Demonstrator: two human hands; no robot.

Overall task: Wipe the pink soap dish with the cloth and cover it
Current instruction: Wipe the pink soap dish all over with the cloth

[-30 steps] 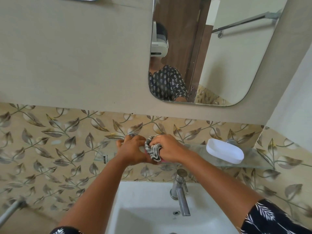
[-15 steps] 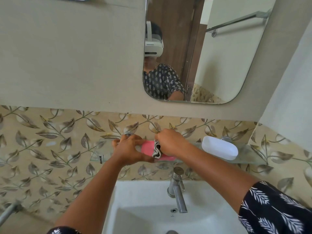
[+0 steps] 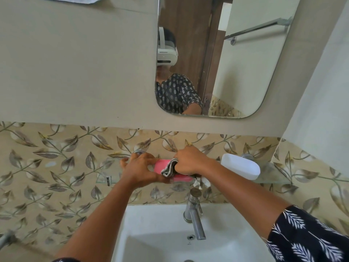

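Observation:
The pink soap dish (image 3: 162,166) rests on a glass wall shelf (image 3: 103,176) above the basin. My left hand (image 3: 138,170) grips the dish's left end and steadies it. My right hand (image 3: 189,161) is closed around a bunched grey striped cloth (image 3: 169,168) and presses it on the dish's right half, hiding that part. A white oval cover (image 3: 239,169) lies apart on the shelf, to the right of my right hand.
A white basin (image 3: 156,229) with a chrome tap (image 3: 194,214) sits directly below the shelf. A mirror (image 3: 245,63) hangs on the wall above. The side wall closes in at the right, and a chrome bar end (image 3: 6,238) shows at lower left.
The cloth hid the dish a second ago; my right hand has since slid it to the right, uncovering the dish's pink left half. My left hand stays on the dish.

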